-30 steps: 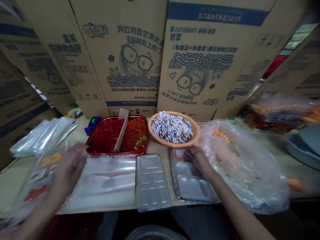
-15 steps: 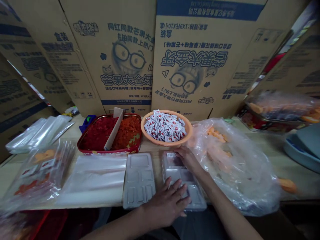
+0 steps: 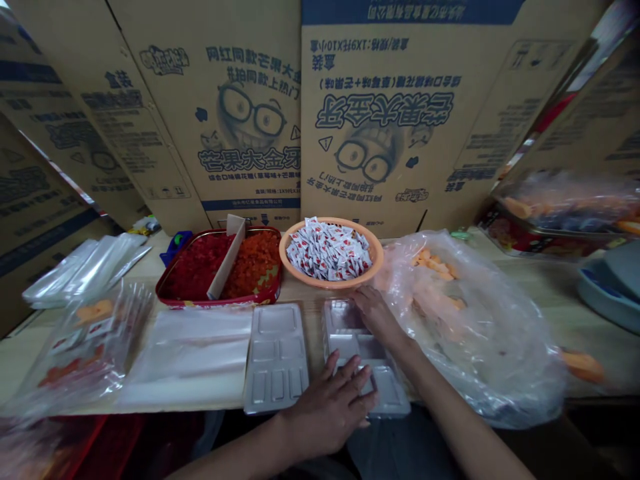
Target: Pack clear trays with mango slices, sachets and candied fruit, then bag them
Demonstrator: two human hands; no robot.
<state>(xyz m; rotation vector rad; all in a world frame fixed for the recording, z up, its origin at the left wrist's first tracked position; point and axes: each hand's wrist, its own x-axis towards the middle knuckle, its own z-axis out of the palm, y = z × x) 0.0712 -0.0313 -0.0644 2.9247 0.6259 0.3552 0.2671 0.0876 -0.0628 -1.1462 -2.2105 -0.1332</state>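
A clear plastic tray (image 3: 344, 313) with several compartments lies at the front of the table. My left hand (image 3: 333, 403) rests over its lower left part, palm down, fingers spread. At the upper right edge of the tray, my right hand (image 3: 375, 312) has its fingers bent together around the rim, just below the orange basin (image 3: 283, 257). That basin is heaped with small white-and-red sachets (image 3: 330, 250). Left of my hands lies a second compartment tray (image 3: 277, 357). My left hand covers part of the first tray's lower compartments.
A red tin (image 3: 165, 297) with a cardboard divider (image 3: 226, 263) holds red and orange bits. Clear plastic sheets (image 3: 193, 353) and filled bags (image 3: 95, 340) lie left. A large plastic bag (image 3: 500, 347) with orange pieces spreads right. Cardboard boxes (image 3: 250, 40) stand behind.
The view has shifted slightly. Both hands stay on the same tray in nearly the same pose, and nothing has been picked up or let go.
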